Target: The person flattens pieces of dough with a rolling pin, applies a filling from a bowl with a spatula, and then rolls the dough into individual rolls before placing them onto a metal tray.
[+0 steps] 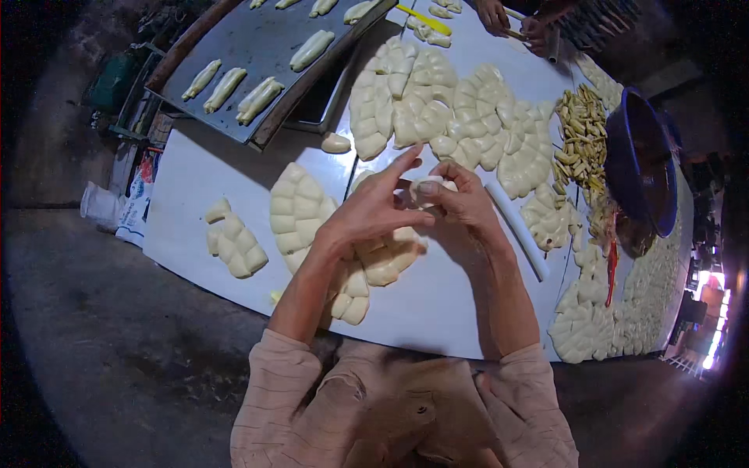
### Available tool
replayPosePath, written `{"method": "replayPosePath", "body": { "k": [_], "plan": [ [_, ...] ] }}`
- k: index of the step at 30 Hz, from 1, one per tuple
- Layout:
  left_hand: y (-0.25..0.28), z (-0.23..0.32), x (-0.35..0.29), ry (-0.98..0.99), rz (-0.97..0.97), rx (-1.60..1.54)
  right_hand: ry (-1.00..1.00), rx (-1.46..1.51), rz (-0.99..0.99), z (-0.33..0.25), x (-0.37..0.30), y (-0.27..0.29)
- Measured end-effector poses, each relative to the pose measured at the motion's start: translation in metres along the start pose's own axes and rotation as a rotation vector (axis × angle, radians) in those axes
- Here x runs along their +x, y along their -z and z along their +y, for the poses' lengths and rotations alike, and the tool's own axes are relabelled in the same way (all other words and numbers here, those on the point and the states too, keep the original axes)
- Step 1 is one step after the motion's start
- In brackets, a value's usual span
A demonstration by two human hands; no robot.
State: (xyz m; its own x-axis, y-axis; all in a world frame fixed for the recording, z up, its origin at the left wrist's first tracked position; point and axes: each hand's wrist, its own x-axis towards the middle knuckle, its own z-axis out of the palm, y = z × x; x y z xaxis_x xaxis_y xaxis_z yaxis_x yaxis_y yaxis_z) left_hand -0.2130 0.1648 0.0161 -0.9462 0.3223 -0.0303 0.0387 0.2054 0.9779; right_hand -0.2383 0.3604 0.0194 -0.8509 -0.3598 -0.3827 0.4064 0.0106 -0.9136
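White table (445, 320), one; carries the white rod (517, 232), from which all places are given.
Dark tray (234, 47), one, rectangular; well to the left of the rod and farther off; bears elongated dough rolls (312, 51).
Scored dough slabs (476, 113), pale, several adjoining; beyond the rod.
Blue basin (624, 140), one, round; right of the rod.
Near-side dough (296, 207), pale, marked into blocks; left of the rod, partly hidden by the left forearm.
Left hand (373, 204), one, bare; left of the rod, opened, fingers parted around the near side of a small dough piece; contact cannot be told.
Right hand (464, 199), one, bare; just left of the rod, pinching that piece between thumb and fingers.
Yellowish strips (583, 136), one heap; right of the rod and farther off.
Small dough cluster (236, 243), one; well left of the rod.
Co-worker's hands (534, 33), a pair; far beyond the rod, gripping a slender item.
Dough piece (427, 192), one, pale; left of the rod, raised above the table.
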Motion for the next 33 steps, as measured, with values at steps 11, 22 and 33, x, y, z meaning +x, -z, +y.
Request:
{"method": "replayPosePath", "body": {
  "k": [11, 22, 33],
  "plan": [
    [0.008, 0.014, -0.005, 0.117, -0.041, 0.314, 0.223, -0.227, 0.089, 0.01, -0.018, 0.003],
    [-0.02, 0.005, 0.002, -0.125, -0.026, 0.753, 0.49, -0.761, 0.311, 0.02, -0.034, -0.017],
    [-0.016, -0.065, 0.032, -0.246, 0.088, 1.134, 0.093, 0.191, 0.173, 0.025, -0.109, 0.017]
  ]
}}
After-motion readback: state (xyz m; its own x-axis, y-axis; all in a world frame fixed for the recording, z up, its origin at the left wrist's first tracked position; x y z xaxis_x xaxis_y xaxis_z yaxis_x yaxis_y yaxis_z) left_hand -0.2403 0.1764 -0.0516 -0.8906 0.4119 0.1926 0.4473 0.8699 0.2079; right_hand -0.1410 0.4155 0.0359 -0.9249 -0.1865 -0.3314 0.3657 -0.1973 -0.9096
